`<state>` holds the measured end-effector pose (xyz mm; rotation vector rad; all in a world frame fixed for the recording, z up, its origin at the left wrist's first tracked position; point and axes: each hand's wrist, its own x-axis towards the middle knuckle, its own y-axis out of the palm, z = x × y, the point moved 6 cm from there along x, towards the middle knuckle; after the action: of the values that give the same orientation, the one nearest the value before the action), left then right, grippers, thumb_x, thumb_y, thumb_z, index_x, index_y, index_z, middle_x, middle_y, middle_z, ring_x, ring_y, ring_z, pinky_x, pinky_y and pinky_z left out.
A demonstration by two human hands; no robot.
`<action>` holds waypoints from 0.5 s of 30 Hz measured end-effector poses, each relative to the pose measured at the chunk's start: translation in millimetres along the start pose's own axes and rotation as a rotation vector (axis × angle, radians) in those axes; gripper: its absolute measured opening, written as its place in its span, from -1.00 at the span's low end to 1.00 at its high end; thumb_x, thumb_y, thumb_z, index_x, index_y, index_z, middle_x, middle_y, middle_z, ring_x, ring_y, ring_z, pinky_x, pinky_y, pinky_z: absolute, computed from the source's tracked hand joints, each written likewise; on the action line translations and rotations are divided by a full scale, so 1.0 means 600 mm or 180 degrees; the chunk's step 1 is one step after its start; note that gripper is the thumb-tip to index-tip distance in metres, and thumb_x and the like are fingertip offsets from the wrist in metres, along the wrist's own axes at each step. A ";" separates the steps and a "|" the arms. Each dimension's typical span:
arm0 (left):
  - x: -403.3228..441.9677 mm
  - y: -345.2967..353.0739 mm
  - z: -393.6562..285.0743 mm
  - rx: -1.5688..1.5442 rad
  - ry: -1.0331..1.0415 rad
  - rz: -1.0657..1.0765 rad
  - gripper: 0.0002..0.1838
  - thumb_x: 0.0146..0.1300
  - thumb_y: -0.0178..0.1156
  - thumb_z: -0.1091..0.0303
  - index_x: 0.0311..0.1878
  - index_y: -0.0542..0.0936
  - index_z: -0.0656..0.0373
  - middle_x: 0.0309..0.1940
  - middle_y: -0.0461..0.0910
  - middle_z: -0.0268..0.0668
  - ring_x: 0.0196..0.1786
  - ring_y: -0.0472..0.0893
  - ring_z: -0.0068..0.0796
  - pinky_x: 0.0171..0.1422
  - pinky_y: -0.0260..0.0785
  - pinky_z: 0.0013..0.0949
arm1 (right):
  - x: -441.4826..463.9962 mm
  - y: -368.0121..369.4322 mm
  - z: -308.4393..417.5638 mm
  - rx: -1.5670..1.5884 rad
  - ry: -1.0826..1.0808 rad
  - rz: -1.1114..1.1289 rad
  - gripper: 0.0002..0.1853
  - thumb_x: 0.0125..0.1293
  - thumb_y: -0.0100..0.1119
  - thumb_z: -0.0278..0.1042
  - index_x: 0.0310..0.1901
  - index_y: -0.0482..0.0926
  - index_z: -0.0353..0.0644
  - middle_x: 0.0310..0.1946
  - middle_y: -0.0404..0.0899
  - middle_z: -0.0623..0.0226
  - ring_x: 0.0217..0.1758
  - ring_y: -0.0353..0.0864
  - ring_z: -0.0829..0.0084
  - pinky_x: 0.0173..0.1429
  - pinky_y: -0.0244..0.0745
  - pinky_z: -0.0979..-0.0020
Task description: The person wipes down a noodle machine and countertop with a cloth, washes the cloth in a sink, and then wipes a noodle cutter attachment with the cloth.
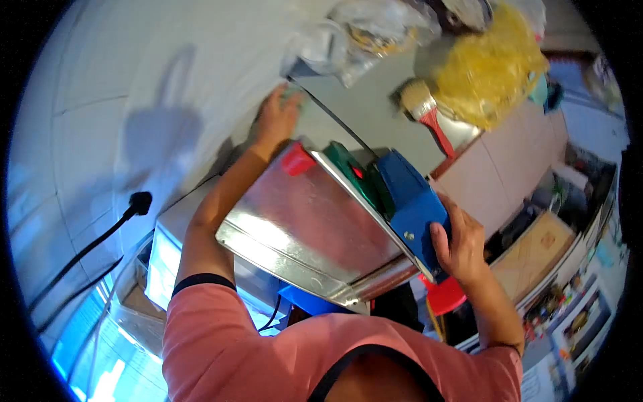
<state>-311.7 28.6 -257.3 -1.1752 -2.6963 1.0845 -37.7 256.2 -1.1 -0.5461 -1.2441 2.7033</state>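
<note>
Fingers of the left hand (276, 122), upper left of centre, are slightly spread over one greenish pad (298, 100). Right hand (463, 241), right of centre, grips one blue housing (410, 201) between thumb and fingers. One silver panel (301, 221) sits tilted at centre. Noted upper right: one red-handled brush (429, 115), one yellow bag (485, 74). Left side: one black plug (139, 203).
</note>
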 end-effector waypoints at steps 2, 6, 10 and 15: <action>-0.011 0.004 -0.015 0.0466 0.0072 -0.0571 -0.62 0.24 0.13 0.30 0.15 0.55 -0.07 0.21 0.39 0.03 0.31 0.33 0.03 0.38 0.20 -0.06 | -0.003 0.003 -0.007 0.0023 0.0047 -0.0007 -0.51 0.22 0.22 -0.20 0.09 0.46 -0.37 -0.22 0.61 -0.10 -0.23 0.64 -0.04 -0.10 0.54 0.17; -0.075 0.094 -0.085 0.1239 0.2071 0.0034 -0.56 0.12 0.23 0.39 0.13 0.54 -0.02 0.17 0.37 0.06 0.21 0.38 0.12 0.28 0.29 -0.08 | -0.007 0.003 -0.011 -0.0001 -0.0039 -0.0002 -0.47 0.20 0.25 -0.17 0.10 0.46 -0.38 -0.15 0.61 -0.10 -0.20 0.65 -0.02 -0.08 0.56 0.18; -0.129 0.141 -0.068 0.1804 0.2674 0.1317 -0.55 0.12 0.23 0.40 0.14 0.53 -0.01 0.18 0.37 0.04 0.21 0.37 0.10 0.28 0.29 -0.08 | -0.008 0.006 -0.011 -0.0013 -0.0097 -0.0006 -0.47 0.21 0.23 -0.14 0.10 0.46 -0.38 -0.09 0.60 -0.09 -0.17 0.66 0.00 -0.05 0.56 0.18; -0.144 0.115 -0.036 0.2122 0.2638 0.1654 -0.53 0.12 0.23 0.40 0.16 0.52 0.00 0.18 0.37 0.02 0.22 0.37 0.07 0.28 0.29 -0.08 | -0.006 0.001 -0.012 0.0015 -0.0073 0.0051 -0.46 0.22 0.21 -0.11 0.09 0.46 -0.38 -0.06 0.60 -0.08 -0.13 0.66 0.01 -0.02 0.56 0.18</action>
<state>-199.6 18.6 -259.8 -1.6812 -1.3123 1.0555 -31.5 259.6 -4.8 -0.5285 -1.2438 2.7326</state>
